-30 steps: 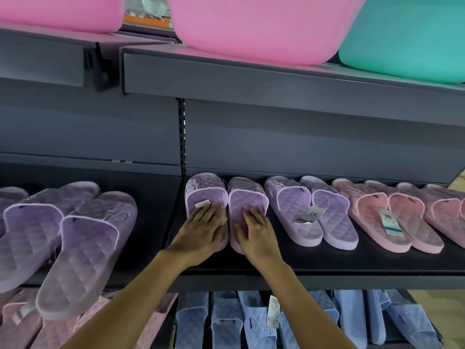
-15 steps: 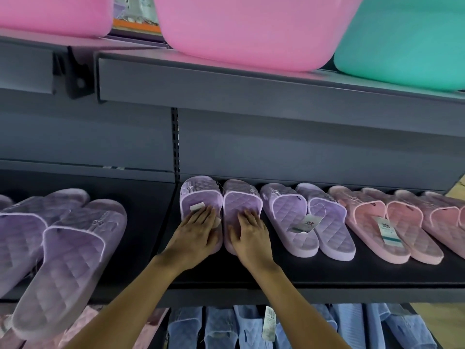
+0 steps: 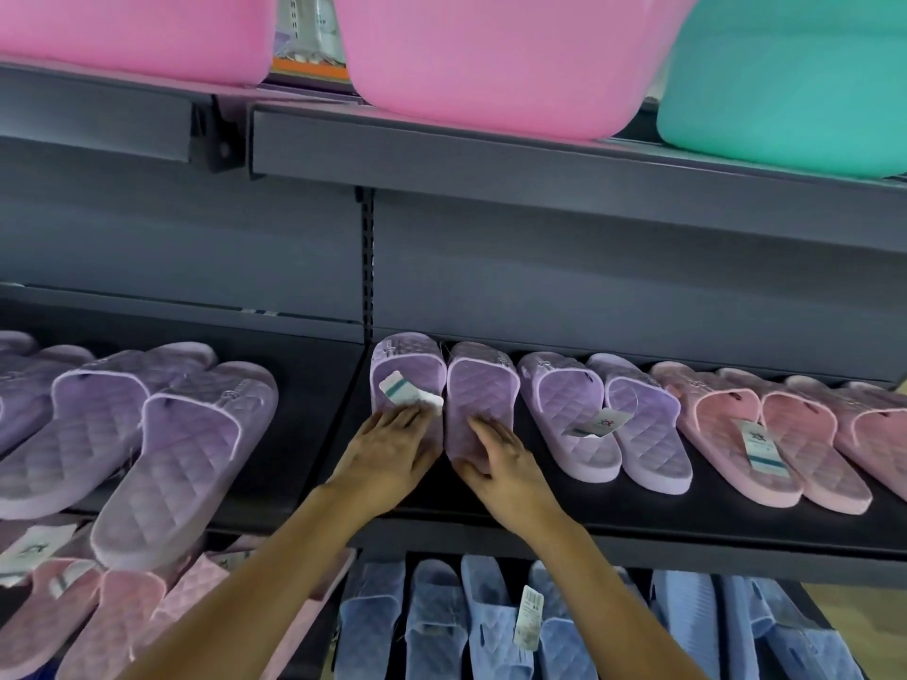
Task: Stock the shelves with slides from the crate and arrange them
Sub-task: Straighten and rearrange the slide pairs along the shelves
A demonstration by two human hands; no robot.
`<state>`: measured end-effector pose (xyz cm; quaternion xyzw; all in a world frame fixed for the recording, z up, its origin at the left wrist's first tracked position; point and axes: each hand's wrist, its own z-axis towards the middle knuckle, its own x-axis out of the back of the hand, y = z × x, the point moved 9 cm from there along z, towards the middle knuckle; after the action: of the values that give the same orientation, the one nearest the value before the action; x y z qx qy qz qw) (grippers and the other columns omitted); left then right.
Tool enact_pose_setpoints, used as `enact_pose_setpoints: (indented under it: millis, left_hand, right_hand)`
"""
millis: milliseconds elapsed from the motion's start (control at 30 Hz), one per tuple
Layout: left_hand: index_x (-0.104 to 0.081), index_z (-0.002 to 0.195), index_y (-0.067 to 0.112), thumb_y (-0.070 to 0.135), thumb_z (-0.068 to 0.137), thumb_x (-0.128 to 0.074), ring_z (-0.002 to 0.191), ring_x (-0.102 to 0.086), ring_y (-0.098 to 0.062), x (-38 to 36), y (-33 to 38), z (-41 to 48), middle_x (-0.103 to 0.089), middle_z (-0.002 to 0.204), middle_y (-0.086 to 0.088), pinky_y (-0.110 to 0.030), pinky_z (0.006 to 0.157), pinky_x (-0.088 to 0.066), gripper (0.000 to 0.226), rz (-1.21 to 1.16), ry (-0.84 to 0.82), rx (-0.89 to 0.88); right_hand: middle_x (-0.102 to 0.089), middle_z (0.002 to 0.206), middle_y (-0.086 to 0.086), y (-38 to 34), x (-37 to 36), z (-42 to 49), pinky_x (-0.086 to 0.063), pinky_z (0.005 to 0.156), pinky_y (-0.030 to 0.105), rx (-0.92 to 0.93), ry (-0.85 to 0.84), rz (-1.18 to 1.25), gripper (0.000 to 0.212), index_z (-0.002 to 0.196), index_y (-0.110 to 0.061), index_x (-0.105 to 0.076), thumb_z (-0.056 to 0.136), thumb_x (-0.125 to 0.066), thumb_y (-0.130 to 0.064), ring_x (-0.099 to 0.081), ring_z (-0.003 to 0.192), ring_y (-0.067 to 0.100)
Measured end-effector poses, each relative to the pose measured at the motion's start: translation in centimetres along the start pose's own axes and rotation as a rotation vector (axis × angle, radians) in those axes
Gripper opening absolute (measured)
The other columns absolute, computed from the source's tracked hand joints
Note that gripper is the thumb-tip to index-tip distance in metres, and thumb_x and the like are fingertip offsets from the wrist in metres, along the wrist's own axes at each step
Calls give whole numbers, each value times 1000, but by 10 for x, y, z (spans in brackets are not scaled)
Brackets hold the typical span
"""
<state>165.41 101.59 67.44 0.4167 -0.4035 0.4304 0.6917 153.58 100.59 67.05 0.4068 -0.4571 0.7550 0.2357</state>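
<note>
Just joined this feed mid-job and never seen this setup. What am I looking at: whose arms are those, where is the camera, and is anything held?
No machine: a person works with bare hands, and the one camera sits on their head, looking forward and down. The left hand and right hand lie flat, fingers straight, each on one slide of a purple pair on the shelf. Nothing looks gripped. A paper tag lies on the left one. To the right sit a second purple pair and pink slides; blue slides lie below, basins stand above.
</note>
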Motion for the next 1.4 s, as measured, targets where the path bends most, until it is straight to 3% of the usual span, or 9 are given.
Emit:
enact_pose_setpoints:
  millis: [100, 167, 433, 567, 767, 1033, 1200, 1300, 1400]
  left_hand:
    - [-63, 114, 11, 46, 80, -31, 107, -63, -22, 10, 5, -18, -64, 118, -4, -37, 91, -48, 59, 61, 17, -85]
    - [-67, 108, 16, 42, 80, -39, 100, -66, -18, 18, 2, -31, -68, 110, 0, -34, 84, -52, 47, 98, 25, -107]
    - [-67, 110, 13, 38, 84, -40, 103, -65, -23, 74, -40, -84, -66, 115, -6, -43, 84, -52, 45, 165, 97, 6]
    - [-67, 110, 11, 38, 84, -40, 97, -67, -23, 108, -77, -116, -68, 111, -7, -37, 81, -54, 46, 180, 130, 96]
    - [-65, 114, 12, 39, 82, -40, 104, -64, -25, 135, -151, -158, -65, 117, -8, -42, 89, -48, 48, 141, 151, 200]
    - [-67, 107, 16, 37, 81, -41, 101, -57, -11, 161, -222, -186, -66, 114, -3, -18, 82, -42, 43, 31, 196, 111]
    - [-66, 109, 14, 33, 83, -44, 107, -45, -10, 157, -245, -194, -66, 112, -5, -17, 95, -26, 39, -17, 191, -14]
    - [-63, 113, 17, 35, 81, -48, 109, -46, -6, 150, -247, -201, -64, 116, -1, -19, 95, -30, 40, -38, 146, -107]
    - [-57, 119, 21, 39, 81, -53, 113, -47, -4, 144, -246, -212, -59, 123, 5, -22, 95, -37, 42, -103, 131, -166]
  right_hand:
    - [-41, 144, 5, -6, 9, -12, -35, 104, 33, 22, 23, -18, 57, 141, -14, -36, 90, -58, -30, -39, 131, 21]
    - [-44, 142, 3, -14, 13, -19, -37, 102, 32, 52, 34, -49, 56, 140, -15, -37, 90, -57, -31, -43, 127, 22]
    - [-55, 130, 4, -61, 10, -22, -44, 97, 37, 178, 88, 51, 51, 133, -12, -47, 86, -64, -22, -52, 117, 25]
    - [-54, 131, 4, -95, -7, -14, -43, 99, 41, 252, 66, 67, 53, 135, -15, -45, 86, -64, -22, -53, 116, 24]
    - [-44, 141, 3, -152, -49, 3, -28, 106, 24, 286, -4, 65, 53, 139, -15, -39, 91, -57, -26, -39, 131, 19]
    - [-51, 134, 2, -217, -90, 13, -42, 101, 37, 257, 42, 81, 50, 136, -15, -45, 89, -60, -28, -49, 123, 21]
    - [-49, 137, 0, -243, -113, 5, -39, 103, 35, 189, 50, 31, 63, 137, -16, -44, 84, -43, -51, -48, 124, 19]
    - [-51, 135, -2, -250, -124, 0, -40, 101, 32, 138, 61, 30, 76, 134, -16, -47, 75, -29, -61, -49, 122, 18]
    - [-53, 131, 0, -254, -134, -5, -40, 94, 29, 98, 66, 25, 68, 132, -15, -49, 79, -37, -57, -52, 118, 19]
